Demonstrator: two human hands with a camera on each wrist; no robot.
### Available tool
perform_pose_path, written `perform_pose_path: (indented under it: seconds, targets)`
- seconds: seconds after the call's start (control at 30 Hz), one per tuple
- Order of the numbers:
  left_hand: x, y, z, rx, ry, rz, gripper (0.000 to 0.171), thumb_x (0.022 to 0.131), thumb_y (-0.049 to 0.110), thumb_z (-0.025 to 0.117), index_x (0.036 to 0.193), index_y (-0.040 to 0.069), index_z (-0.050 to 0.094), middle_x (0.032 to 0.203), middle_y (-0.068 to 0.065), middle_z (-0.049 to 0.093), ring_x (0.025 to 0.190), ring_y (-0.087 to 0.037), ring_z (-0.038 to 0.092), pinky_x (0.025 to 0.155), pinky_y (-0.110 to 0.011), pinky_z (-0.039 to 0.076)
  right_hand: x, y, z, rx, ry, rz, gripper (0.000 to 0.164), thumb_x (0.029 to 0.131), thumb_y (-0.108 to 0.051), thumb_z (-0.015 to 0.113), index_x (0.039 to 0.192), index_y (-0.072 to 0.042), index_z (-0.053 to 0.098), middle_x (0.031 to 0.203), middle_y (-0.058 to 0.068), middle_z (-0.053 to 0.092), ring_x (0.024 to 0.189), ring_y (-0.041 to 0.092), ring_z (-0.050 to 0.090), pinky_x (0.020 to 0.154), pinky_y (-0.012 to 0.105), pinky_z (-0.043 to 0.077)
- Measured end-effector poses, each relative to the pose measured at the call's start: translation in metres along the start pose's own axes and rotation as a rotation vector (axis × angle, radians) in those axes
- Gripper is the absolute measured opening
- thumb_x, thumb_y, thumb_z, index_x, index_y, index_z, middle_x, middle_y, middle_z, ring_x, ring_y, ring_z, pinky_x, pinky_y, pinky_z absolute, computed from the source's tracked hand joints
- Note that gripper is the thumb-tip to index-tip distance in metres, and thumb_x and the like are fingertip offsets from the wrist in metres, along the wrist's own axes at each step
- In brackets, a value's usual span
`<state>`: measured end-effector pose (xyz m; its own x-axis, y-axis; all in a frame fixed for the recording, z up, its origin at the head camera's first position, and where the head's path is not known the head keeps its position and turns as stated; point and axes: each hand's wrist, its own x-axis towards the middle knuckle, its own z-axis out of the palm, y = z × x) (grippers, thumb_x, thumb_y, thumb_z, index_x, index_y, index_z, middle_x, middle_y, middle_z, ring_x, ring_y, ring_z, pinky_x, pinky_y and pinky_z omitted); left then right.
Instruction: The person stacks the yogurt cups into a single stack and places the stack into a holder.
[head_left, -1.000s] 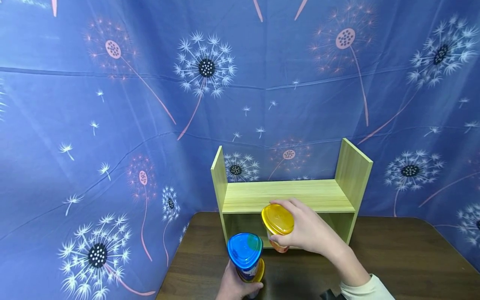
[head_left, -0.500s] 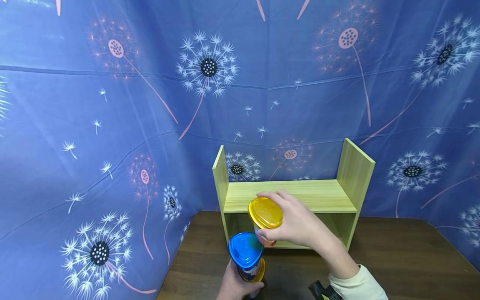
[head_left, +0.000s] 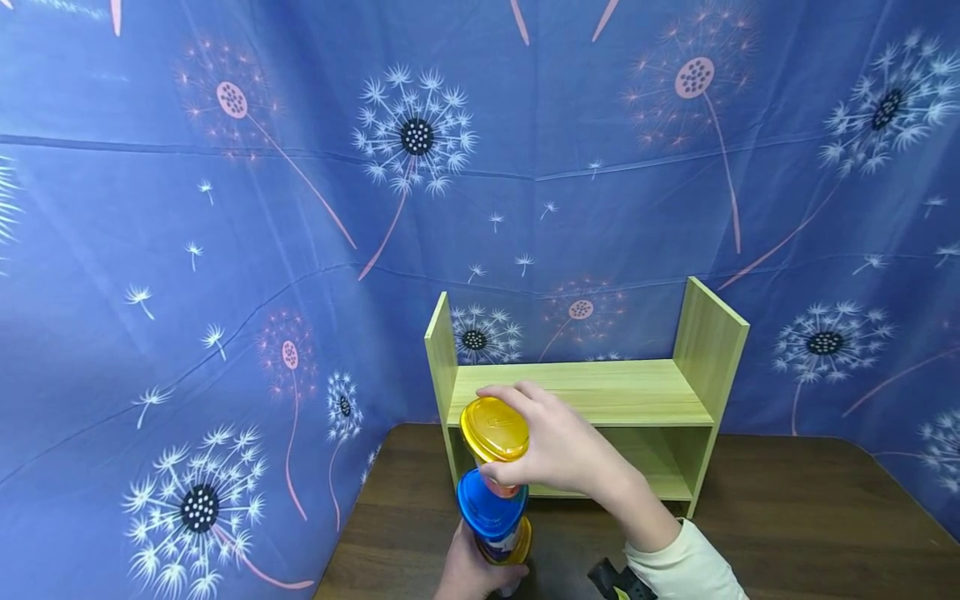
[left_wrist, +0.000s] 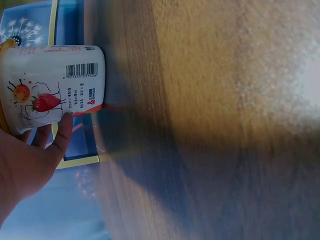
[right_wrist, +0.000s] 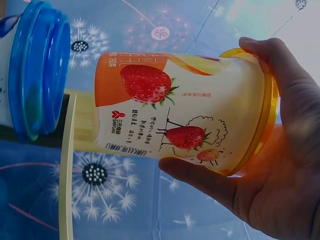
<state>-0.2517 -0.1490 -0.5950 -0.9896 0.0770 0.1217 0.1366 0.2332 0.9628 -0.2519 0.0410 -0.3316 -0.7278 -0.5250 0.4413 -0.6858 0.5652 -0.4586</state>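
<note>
My right hand (head_left: 555,442) grips a strawberry yogurt cup (right_wrist: 195,80) with a yellow lid, thumb on one side and fingers round the other. Its base is over a blue-lidded cup (head_left: 489,512), and a gap shows between the two in the right wrist view. That blue-lidded cup stands on another strawberry yogurt cup (left_wrist: 50,85), whose yellow lid shows beneath it. Low in the head view, my left hand (head_left: 472,567) holds this bottom cup, and in the left wrist view fingers press along its side.
Behind the cups stands a pale wooden shelf (head_left: 577,392) with two upright side panels. It sits on a dark brown wooden table (head_left: 780,517). A blue dandelion-print curtain (head_left: 300,208) hangs behind and to the left. A black wrist device (head_left: 621,579) is by the right sleeve.
My right hand has moved left with the yellow-lidded yogurt cup, from in front of the shelf to over the blue lid. My left hand and its stack have hardly moved.
</note>
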Motion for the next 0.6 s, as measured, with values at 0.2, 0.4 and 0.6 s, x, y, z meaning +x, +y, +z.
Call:
perform_pose_path:
  seconds: [0.2, 0.4, 0.6]
  targets:
    - [0.000, 0.000, -0.001, -0.024, -0.005, -0.027, 0.096, 0.066, 0.023, 0.097, 0.144, 0.015, 0.041, 0.132, -0.002, 0.059, 0.119, -0.025, 0.058, 0.107, -0.060, 0.041, 0.004, -0.004, 0.008, 0.005, -0.017, -0.014, 0.081, 0.068, -0.050, 0.086, 0.141, -0.037, 0.053, 0.122, -0.006, 0.056, 0.092, 0.012, 0.056, 0.067, 0.028, 0.051]
    - [0.001, -0.002, -0.002, -0.030, -0.019, -0.052, 0.094, 0.067, 0.025, 0.096, 0.143, 0.015, 0.042, 0.131, -0.002, 0.059, 0.119, -0.025, 0.058, 0.106, -0.061, 0.041, 0.004, -0.001, 0.017, -0.001, -0.045, -0.003, 0.080, 0.069, -0.052, 0.085, 0.141, -0.038, 0.053, 0.119, -0.007, 0.056, 0.090, 0.011, 0.056, 0.066, 0.029, 0.050]
    - [0.002, -0.003, -0.003, 0.000, -0.014, -0.053, 0.095, 0.067, 0.025, 0.096, 0.144, 0.014, 0.041, 0.131, -0.002, 0.059, 0.119, -0.024, 0.058, 0.106, -0.058, 0.041, 0.004, 0.001, 0.024, 0.005, -0.053, -0.005, 0.080, 0.069, -0.053, 0.085, 0.141, -0.038, 0.053, 0.117, -0.008, 0.056, 0.088, 0.010, 0.057, 0.067, 0.028, 0.050]
